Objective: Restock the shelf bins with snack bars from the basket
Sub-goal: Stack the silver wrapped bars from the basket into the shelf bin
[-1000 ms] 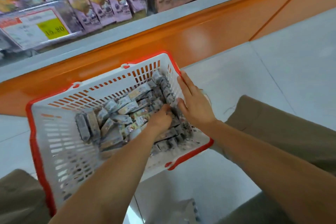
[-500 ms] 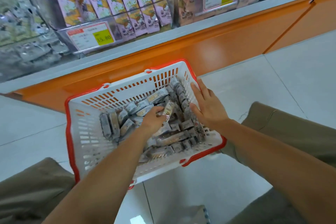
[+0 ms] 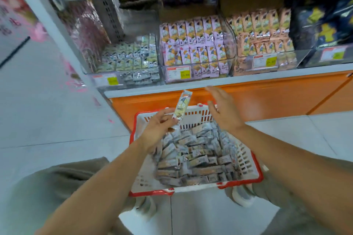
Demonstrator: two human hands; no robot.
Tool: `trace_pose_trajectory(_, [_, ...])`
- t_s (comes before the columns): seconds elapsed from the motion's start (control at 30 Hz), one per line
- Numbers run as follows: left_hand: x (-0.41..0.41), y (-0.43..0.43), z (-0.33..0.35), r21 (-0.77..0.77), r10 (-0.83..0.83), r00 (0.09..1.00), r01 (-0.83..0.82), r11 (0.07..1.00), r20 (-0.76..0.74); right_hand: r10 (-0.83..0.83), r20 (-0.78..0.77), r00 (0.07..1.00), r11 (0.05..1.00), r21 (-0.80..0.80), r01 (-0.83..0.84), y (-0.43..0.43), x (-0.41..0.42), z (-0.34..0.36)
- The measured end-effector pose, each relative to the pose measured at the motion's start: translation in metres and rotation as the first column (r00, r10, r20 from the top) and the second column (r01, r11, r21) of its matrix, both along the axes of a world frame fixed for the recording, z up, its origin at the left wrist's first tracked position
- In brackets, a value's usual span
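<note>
One view only, head camera looking down. Left hand (image 3: pixel 158 126) pinches a single slim pale-yellow foil-wrapped snack bar (image 3: pixel 183 105) by its lower end; fingers curled round it, bar nearly upright, raised above the far rim of the basket. Right hand (image 3: pixel 223 112) is flat, fingers straight and spread a little, holding nothing, just beside the bar and not touching it.

White slotted plastic basket with red rim (image 3: pixel 241 181) sits on the pale tiled floor (image 3: pixel 47 120) between the person's knees, in front of the orange shelf base (image 3: pixel 257 91). Heap of wrapped bars (image 3: pixel 194 156) fills most of its bottom; wrappers too blurred to tell colours apart.

Three clear plastic bins on the lowest shelf: left bin of pale green-white bars (image 3: pixel 131 57) looks lowest, with room above its stock; middle bin of pink-wrapped bars (image 3: pixel 193 42) and right bin of peach-wrapped bars (image 3: pixel 263 28) stand fuller.

Progress, my read: early or mid. One bar lifted, not yet in any bin, a large load left in the basket. Held wrapper looks closest to the left bin, not certain.
</note>
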State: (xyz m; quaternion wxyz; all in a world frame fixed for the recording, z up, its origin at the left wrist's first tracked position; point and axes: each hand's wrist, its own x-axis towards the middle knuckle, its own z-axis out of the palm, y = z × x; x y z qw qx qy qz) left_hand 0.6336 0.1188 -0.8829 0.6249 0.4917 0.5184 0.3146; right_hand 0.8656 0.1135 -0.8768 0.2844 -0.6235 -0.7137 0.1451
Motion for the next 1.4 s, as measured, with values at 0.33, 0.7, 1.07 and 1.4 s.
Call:
trace_pose_trajectory(0.33, [-0.061,0.042,0.094,0.287,0.320,0.944,-0.329,0.900,0.076,0.121,0.054,0.991,0.977,0.169,-0.129,0.063,-0.070,0.078])
trace_pose_trajectory(0.7, [-0.059,0.157,0.138,0.158,0.285,0.914,-0.248,0.956,-0.288,0.068,0.327,0.943,0.998,-0.035,-0.060,0.164,-0.076,0.078])
trace_pose_trajectory(1.07, [-0.058,0.192,0.103,0.092,0.040,0.773,0.024,0.995,-0.633,-0.004,0.382,0.924,1.000,-0.009,0.008,0.173,-0.079,0.057])
trace_pose_trajectory(1.4, [-0.055,0.181,0.098,0.248,0.019,0.668,0.250,0.936,-0.744,0.003,0.399,0.917,1.000,-0.007,-0.001,0.171,-0.078,0.057])
